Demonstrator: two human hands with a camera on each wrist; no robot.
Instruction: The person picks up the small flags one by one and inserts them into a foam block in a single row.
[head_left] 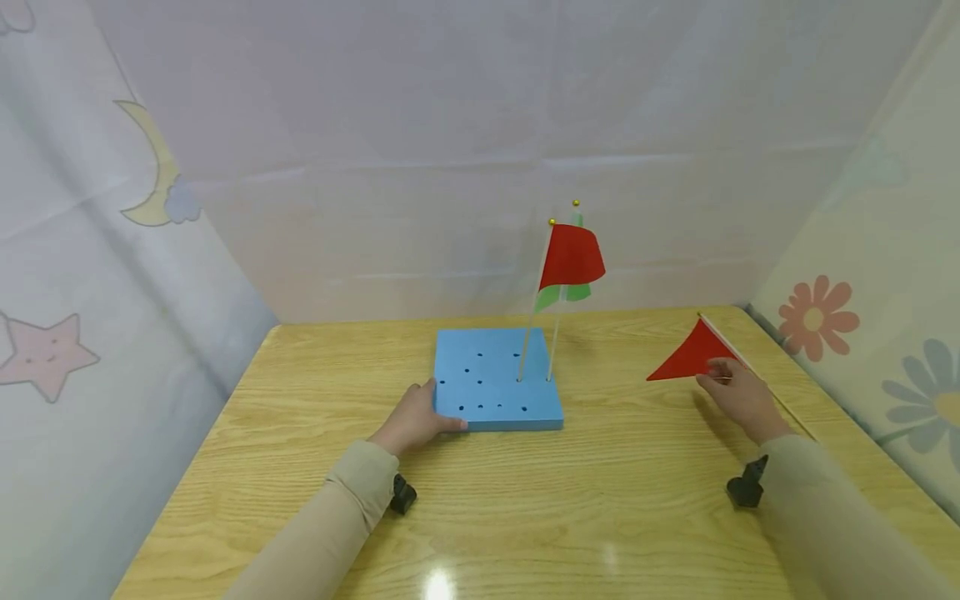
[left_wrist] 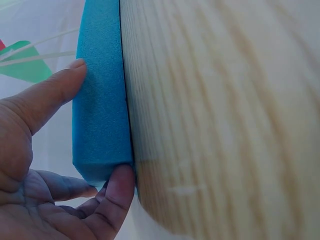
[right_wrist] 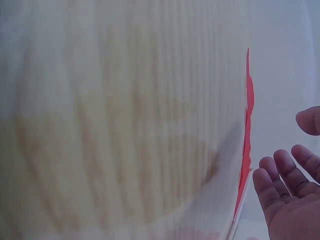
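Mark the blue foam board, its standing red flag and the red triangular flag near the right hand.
Blue foam board (head_left: 497, 388): head view, top face.
Standing red flag (head_left: 572, 257): head view, red panel.
Red triangular flag (head_left: 687, 357): head view, red panel.

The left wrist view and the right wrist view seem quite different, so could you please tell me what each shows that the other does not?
Only the left wrist view: the left hand gripping the blue block, and the green flag.
Only the right wrist view: the right hand near a red flag seen nearly edge-on.
Both: the wooden table and a pale backdrop.
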